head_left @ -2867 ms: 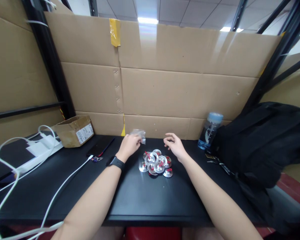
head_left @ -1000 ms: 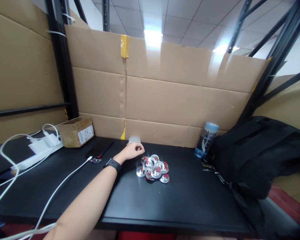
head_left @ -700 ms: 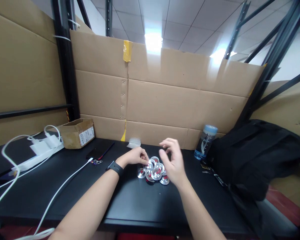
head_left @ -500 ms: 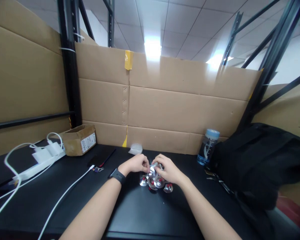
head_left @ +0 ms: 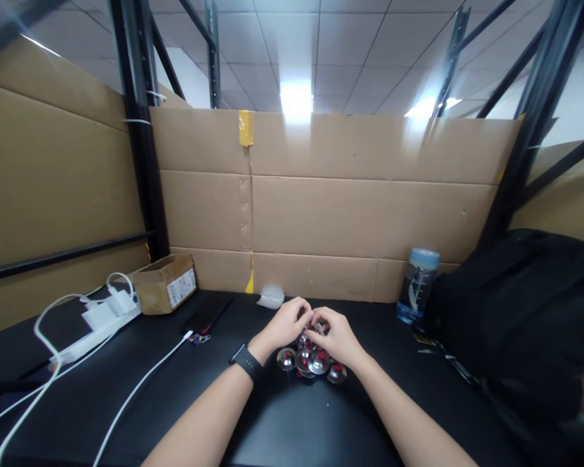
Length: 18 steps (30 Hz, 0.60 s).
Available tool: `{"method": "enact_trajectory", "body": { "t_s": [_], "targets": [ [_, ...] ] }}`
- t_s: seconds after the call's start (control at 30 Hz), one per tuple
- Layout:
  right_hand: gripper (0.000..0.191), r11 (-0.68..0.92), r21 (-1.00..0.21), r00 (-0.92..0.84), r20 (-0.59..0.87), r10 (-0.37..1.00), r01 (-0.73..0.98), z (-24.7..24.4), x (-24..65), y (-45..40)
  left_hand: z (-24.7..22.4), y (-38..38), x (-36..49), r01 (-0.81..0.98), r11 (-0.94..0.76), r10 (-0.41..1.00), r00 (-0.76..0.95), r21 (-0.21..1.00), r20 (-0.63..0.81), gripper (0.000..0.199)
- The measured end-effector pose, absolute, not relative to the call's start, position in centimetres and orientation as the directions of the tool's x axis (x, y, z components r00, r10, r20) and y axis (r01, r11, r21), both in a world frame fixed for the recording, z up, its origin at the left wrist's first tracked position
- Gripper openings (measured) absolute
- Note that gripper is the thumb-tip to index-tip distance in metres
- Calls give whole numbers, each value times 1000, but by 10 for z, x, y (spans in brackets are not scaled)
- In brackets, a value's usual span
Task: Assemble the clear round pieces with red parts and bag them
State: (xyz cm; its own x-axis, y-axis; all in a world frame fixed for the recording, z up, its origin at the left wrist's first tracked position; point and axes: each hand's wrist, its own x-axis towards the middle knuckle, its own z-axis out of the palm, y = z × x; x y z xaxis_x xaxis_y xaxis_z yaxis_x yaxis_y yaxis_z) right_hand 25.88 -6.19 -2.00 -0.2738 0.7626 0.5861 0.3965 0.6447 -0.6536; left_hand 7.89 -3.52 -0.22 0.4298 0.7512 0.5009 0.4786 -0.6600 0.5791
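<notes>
Several small, shiny, domed metal discs with red centres, looking like finger cymbals (head_left: 318, 361), lie in a heap on the black tabletop (head_left: 277, 415). My left hand (head_left: 292, 319), a dark watch on its wrist, reaches over the heap's far left side. Its fingers are pinched together, and whatever they grip is hidden. From the right comes my right hand (head_left: 335, 332), thumb and fingers curled around a silvery cymbal at the top of the heap. The fingertips of both hands nearly meet. One cymbal (head_left: 286, 359) sits slightly apart at the left, another (head_left: 337, 373) at the right.
Behind the hands lies a small white packet (head_left: 271, 296). At left are a dark phone (head_left: 207, 314), a white cable, a cardboard box (head_left: 165, 285) and a power strip (head_left: 97, 334). A water bottle (head_left: 417, 285) and a black backpack (head_left: 525, 324) stand at right. Cardboard walls enclose the table.
The camera view has shifted a little, so everything sits somewhat to the right and most things lower. My hands have drawn closer together above the cymbals, with the left fingertips nearer the right ones.
</notes>
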Motion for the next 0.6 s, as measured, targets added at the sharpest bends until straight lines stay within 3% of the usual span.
{"method": "enact_trajectory", "body": {
  "t_s": [0.13, 0.3, 0.43, 0.6],
  "targets": [
    [21, 564, -772, -229, 516, 825, 294, -23, 258, -59, -6, -32, 86, 387, -613, 788, 355, 688, 502, 21],
    [41, 480, -876, -126, 472, 873, 39, -27, 260, -50, -14, -24, 89, 64, -493, 857, 208, 867, 472, 14],
    [58, 434, -898, -115, 440, 891, -75, -28, 263, -48, -17, -23, 90, -17, -461, 844, 300, 887, 444, 30],
    [66, 403, -908, -151, 417, 896, -112, -27, 264, -51, -16, -25, 88, -43, -455, 810, 394, 889, 434, 27]
  ]
}}
